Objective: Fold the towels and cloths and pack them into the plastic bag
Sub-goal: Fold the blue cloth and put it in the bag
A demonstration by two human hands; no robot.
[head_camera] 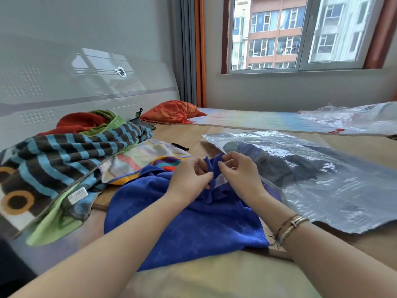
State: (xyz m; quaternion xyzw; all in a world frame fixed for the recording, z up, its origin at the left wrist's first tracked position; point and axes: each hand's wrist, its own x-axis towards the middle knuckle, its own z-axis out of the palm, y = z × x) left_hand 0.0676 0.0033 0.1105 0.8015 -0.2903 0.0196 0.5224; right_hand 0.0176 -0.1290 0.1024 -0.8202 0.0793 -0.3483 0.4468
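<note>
Both hands are working close together at the near centre of the bed (225,134), over a blue towel (193,222) that is lying rumpled across the person's lap and the wooden-look mat. The left hand (189,177) is pinching a raised fold of the blue towel between thumb and fingers, and the right hand (238,173) is pinching the neighbouring fold just beside it, so the two hands are nearly touching with the cloth bunched up between them. A bracelet (290,226) is sitting on the right wrist. To the right of the hands a clear plastic bag (333,190) is lying flat, its near-left edge touching the blue towel, and a dark cloth (283,164) is showing through the plastic inside it. To the left a pile of unfolded cloths is spreading toward the headboard (64,72): a blue and dark striped towel (71,155) on top, a pale multicoloured towel (137,160) just beside the blue one, and a red and green cloth (90,121) at the far end of the pile. An orange pillow (174,111) is resting at the far side below the curtain (189,50), and a second clear plastic sheet (354,119) is lying crumpled at the far right under the window (300,33).
</note>
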